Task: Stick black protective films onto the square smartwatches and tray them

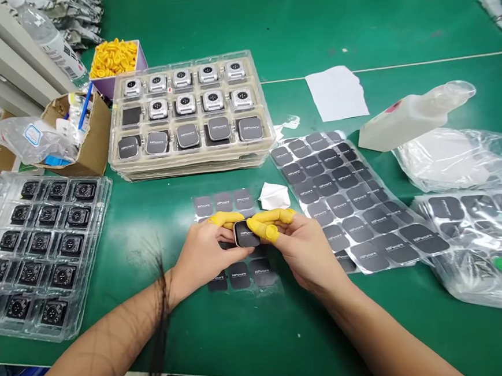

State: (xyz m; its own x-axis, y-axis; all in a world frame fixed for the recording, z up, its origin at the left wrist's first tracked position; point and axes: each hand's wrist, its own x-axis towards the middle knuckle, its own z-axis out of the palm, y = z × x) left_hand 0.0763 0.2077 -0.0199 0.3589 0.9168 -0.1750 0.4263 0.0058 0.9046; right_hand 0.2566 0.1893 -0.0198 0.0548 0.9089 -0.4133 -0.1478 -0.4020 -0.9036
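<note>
Between my two hands is a smartwatch case (246,234) with a dark, lettered face turned up. My left hand (209,243) grips its left side, with yellow finger cots on some fingers. My right hand (299,242), also in yellow finger cots, pinches its right upper edge with thumb and fingers. Under the hands lies a sheet of dark square stickers (239,274), partly covered by them. A crumpled white wipe (275,196) sits just beyond my right fingers. Behind, a clear tray (192,158) holds silver watch cases and several dark-faced ones in its front row.
At left stands a tray of black watch cases (47,215). Behind it are a cardboard box (94,136) and a tub of yellow finger cots (114,58). To the right are larger sticker sheets (343,204), a white bottle (406,119), plastic bags (479,274) and white paper (337,93).
</note>
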